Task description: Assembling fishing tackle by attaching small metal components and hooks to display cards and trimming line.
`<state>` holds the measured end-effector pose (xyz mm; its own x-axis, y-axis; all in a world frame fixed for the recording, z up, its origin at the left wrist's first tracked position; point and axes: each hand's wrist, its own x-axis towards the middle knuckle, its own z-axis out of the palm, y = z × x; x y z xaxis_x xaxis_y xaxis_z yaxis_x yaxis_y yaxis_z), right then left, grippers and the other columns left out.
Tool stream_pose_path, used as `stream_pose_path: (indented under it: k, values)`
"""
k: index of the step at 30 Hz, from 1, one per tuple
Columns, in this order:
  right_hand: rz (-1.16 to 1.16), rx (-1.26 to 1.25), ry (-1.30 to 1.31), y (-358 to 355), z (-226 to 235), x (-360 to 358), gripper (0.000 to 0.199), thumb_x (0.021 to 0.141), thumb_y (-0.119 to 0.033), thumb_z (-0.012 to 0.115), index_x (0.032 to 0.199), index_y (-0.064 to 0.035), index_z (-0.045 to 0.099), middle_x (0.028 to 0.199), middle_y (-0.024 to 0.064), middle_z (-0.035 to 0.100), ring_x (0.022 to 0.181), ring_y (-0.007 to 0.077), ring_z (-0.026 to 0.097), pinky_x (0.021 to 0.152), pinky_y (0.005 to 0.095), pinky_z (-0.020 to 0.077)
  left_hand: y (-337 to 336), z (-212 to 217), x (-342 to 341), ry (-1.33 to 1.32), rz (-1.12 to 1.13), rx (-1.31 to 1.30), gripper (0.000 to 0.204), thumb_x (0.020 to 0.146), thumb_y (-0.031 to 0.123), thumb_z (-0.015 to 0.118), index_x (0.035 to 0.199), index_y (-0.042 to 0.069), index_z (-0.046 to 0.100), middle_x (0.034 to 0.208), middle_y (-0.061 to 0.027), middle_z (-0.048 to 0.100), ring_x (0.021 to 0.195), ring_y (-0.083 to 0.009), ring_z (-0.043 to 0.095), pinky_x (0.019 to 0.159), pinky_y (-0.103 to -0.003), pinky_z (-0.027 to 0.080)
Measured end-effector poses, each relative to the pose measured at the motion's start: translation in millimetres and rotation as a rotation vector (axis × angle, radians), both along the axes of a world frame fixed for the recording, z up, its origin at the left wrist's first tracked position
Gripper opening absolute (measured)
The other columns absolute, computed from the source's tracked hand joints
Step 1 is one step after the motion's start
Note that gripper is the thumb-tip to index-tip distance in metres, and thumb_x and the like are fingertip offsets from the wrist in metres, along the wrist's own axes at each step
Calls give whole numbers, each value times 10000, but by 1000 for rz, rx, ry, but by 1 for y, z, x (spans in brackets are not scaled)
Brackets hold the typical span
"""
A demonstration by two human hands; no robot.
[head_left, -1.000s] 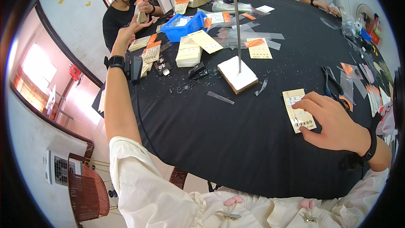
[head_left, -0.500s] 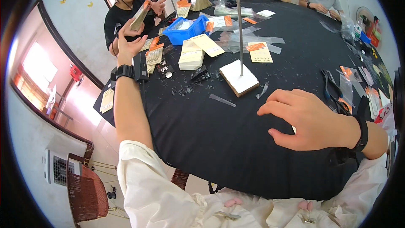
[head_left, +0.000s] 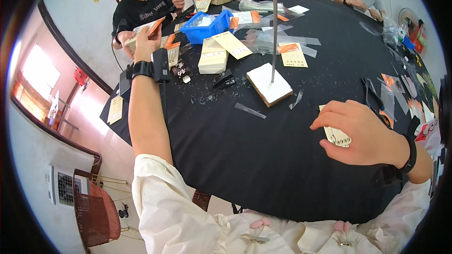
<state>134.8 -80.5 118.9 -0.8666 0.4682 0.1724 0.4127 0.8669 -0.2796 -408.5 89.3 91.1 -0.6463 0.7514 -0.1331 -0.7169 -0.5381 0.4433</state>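
My left hand (head_left: 147, 46) reaches to the far left of the table and closes on a bundle of cream and orange cards (head_left: 142, 29). A co-worker's hand (head_left: 125, 37) is at the bundle's other end. My right hand (head_left: 353, 131) hangs over the near right of the table, thumb and fingers apart and curved. Partly under it is a cream card (head_left: 340, 138) with a row of small dark curved marks; whether the fingers touch it I cannot tell. Beyond, a metal rod (head_left: 274, 28) stands upright in a white-topped block (head_left: 269, 84).
A blue bin (head_left: 207, 30), a stack of cream cards (head_left: 213, 61) and a black clip-like object (head_left: 224, 79) stand left of the rod. Clear plastic strips (head_left: 282, 40) lie behind it. Pliers (head_left: 368, 93) are at right. Other people sit around the black table (head_left: 235, 160).
The card bundle has come down and left, and my left fingers, spread before, now close on it. The co-worker's hand has come to it. My right hand has shifted right, uncovering more card.
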Motion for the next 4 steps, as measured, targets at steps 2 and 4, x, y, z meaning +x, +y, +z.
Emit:
stream_pose_path:
  k: [2, 4]
  values:
    - [-24, -23, 7, 2, -3, 5, 233, 750, -154, 665, 965, -80, 614, 921, 68, 596, 809, 233, 592, 719, 334, 434, 1, 3, 5, -8, 38, 22, 254, 892, 1, 478, 1106, -137, 474, 1112, -250, 583, 1029, -386, 596, 864, -418, 558]
    - [-46, -40, 13, 3, -5, 12, 234, 753, -158, 663, 969, -81, 616, 926, 73, 598, 816, 240, 594, 724, 336, 436, -2, 5, 11, 38, 2, 33, 242, 891, -24, 461, 1104, -137, 473, 1117, -251, 581, 1028, -391, 597, 878, -428, 549]
